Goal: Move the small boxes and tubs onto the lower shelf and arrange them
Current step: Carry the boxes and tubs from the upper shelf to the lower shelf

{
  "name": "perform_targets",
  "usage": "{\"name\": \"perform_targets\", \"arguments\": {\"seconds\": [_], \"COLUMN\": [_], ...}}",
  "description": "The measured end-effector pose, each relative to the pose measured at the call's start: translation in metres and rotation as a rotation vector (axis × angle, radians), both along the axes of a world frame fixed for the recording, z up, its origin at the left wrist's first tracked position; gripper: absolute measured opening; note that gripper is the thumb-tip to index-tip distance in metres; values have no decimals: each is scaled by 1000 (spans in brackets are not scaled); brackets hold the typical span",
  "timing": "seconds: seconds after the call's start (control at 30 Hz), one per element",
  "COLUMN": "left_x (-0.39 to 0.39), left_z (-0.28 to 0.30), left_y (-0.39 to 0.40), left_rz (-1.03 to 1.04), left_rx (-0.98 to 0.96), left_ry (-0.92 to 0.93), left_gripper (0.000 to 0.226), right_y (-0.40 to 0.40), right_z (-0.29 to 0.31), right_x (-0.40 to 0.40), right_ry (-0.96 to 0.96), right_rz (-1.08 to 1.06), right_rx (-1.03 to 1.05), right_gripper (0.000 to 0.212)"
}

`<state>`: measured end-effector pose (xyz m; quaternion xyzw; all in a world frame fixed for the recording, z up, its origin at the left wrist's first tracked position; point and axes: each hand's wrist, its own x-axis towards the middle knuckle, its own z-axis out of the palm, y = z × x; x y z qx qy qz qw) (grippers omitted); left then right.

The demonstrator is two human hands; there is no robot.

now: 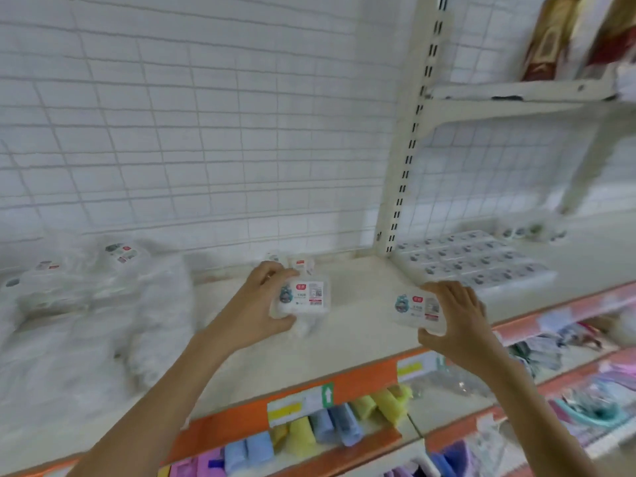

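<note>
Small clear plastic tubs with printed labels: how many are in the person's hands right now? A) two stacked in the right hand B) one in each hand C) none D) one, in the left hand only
B: the left hand holds one small clear plastic tub with a printed label, and the right hand holds another.

A white wire grid panel (206, 132) is seen covering the back of the shelving, with pale tiled wall showing through it. A cream slotted upright (413, 132) is set to the right of centre, and an angled bracket (585, 160) is fixed from it beneath an upper shelf (516, 92) at the top right corner. A broad cream shelf surface (344, 352) is spread across the middle, edged along its front by an orange price rail (364, 376) carrying yellow and green labels. Further orange-edged shelves (464, 432) are stepped below toward the bottom right. Everything is evenly and softly lit; much of the view is blurred.
</note>
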<state>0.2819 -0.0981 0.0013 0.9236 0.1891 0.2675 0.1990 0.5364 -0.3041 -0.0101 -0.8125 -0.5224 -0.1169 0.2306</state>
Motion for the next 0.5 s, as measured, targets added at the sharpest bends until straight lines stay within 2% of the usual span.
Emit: {"name": "perform_targets", "arguments": {"seconds": [0.23,0.5], "left_x": [144,271], "left_z": [-18,-44], "left_y": [-87,-181], "left_rz": [-171,-234], "left_rx": [-48,-88], "left_ry": [6,8], "left_gripper": [79,72], "right_y": [-138,-263], "right_z": [-14,-38], "right_x": [94,178], "right_ry": [63,102], "right_rz": [-216,-341], "right_rx": [25,-2], "right_gripper": [73,81]}}
